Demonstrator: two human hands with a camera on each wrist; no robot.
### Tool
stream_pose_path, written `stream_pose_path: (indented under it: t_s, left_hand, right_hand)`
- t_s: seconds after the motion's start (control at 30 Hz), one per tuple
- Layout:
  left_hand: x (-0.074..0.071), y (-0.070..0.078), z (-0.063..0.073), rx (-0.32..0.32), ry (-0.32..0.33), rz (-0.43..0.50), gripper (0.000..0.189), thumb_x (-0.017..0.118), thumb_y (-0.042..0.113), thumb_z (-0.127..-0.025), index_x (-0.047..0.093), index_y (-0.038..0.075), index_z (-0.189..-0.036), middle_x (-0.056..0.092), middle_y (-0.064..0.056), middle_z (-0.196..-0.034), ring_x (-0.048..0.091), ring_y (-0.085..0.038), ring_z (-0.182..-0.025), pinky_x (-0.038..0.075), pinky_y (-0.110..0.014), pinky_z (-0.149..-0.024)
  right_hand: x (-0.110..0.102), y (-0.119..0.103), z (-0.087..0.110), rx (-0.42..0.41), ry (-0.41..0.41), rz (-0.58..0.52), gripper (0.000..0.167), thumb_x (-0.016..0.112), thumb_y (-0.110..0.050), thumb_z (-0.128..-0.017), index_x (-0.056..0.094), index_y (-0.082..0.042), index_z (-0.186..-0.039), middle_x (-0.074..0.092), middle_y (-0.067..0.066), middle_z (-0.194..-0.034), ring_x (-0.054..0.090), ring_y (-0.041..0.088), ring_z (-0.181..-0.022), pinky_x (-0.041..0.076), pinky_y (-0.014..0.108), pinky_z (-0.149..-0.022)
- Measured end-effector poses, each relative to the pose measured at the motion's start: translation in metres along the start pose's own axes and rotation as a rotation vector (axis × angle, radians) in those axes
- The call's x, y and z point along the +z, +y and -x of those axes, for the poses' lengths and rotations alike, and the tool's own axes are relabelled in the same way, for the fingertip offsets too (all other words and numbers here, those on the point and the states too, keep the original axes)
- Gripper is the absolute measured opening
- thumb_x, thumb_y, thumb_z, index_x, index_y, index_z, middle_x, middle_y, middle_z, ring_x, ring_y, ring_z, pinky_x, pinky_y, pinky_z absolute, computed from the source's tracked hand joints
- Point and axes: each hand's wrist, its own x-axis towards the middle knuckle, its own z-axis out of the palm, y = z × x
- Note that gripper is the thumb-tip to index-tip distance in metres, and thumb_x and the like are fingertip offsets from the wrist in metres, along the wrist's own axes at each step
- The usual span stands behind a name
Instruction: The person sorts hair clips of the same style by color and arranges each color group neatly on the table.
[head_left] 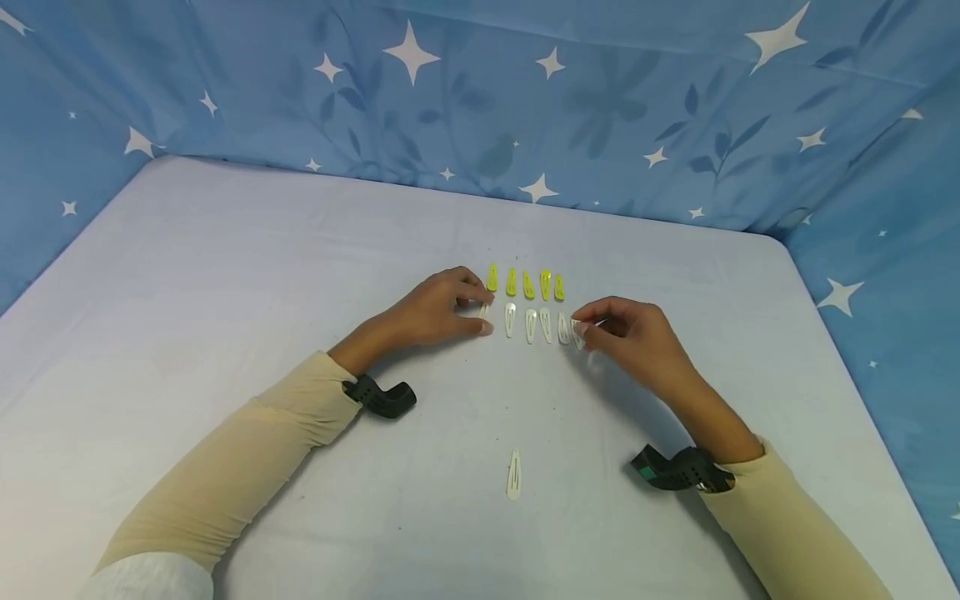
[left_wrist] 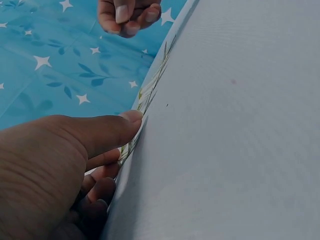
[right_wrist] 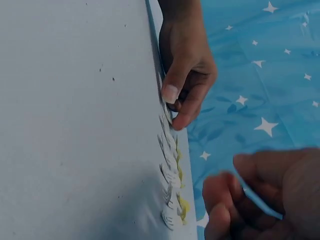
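Observation:
In the head view, the thumb and fingertips of my left hand (head_left: 442, 310) pinch the two ends of a white snap hair clip (head_left: 483, 312) at the left end of a white row. My right hand (head_left: 630, 337) hovers over the row's right end, its fingers loosely curved, partly covering another white hair clip (head_left: 578, 335). The right wrist view has this right hand (right_wrist: 265, 195) above the tabletop, with thumb and index finger apart. Between both hands lie several white clips (head_left: 531, 326). Behind them runs a row of yellow hair clips (head_left: 527, 285).
A single white clip (head_left: 513, 475) lies nearer the front of the white-covered table (head_left: 262, 250). Blue star-patterned cloth (head_left: 480, 100) hangs along the back and sides. Each wrist wears a black band (head_left: 382, 397).

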Motion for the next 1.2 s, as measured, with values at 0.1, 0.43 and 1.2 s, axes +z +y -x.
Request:
stream_pose_path:
  t_s: [0.1,0.43,1.2]
  left_hand:
    - [0.0,0.0,0.0,0.004,-0.002,0.001,0.045,0.078,0.024,-0.085,0.067,0.007,-0.125,0.055,-0.004,-0.117,0.053,-0.016,-0.101,0.044,-0.031,-0.089]
    - [0.0,-0.002,0.002,0.012,0.004,0.007,0.045,0.078,0.024,-0.085,0.067,0.006,-0.124,0.056,-0.005,-0.118,0.054,-0.017,-0.102,0.044,-0.032,-0.09]
    - [-0.002,0.0,0.001,0.028,0.005,-0.004,0.044,0.077,0.024,-0.085,0.068,0.006,-0.124,0.056,-0.004,-0.117,0.053,-0.017,-0.102,0.043,-0.032,-0.089]
  right_hand:
    - [0.004,-0.002,0.004,-0.096,-0.098,-0.001,0.013,0.067,-0.004,-0.091,0.071,-0.004,-0.104,0.067,0.007,-0.086,0.061,0.024,-0.073,0.048,0.026,-0.061]
    - [0.019,-0.01,0.012,-0.328,-0.3,-0.02,0.014,0.07,-0.002,-0.089,0.074,-0.008,-0.101,0.068,-0.001,-0.092,0.06,0.015,-0.073,0.051,0.027,-0.066]
    - [0.045,-0.012,0.022,-0.338,-0.685,-0.178,0.022,0.069,-0.001,-0.089,0.073,-0.006,-0.11,0.068,0.002,-0.1,0.063,0.016,-0.085,0.052,0.03,-0.078]
